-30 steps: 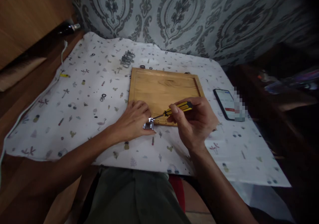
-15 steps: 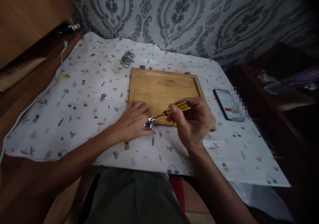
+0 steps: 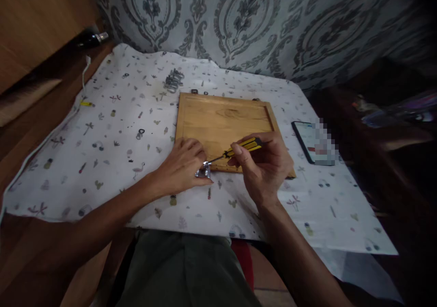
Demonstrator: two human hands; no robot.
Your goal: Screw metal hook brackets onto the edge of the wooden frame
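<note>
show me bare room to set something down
Front right of the printed white cloth, between right forearm and black phone; far left, between white cable and left forearm. Crowded: the near edge of the brown wooden panel, where the left hand, shiny metal piece and yellow-black screwdriver cluster.

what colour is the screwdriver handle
Yellow and black; the screwdriver handle shows best in the head view.

The wooden board (image 3: 218,127) was honey-brown with a darker grain swirl. At its four o'clock, the screwdriver (image 3: 250,145) had a yellow-and-black handle; at seven, the fitting (image 3: 207,171) was shiny silver. The tablecloth (image 3: 300,198) was white, printed with palms, pineapples, rainbows and a pinkish flamingo. The phone (image 3: 305,136) at three showed black edges and a red band. The wall (image 3: 201,29) at twelve bore dark-grey medallions on paler grey; the garment (image 3: 186,268) at six was dark green.
</note>
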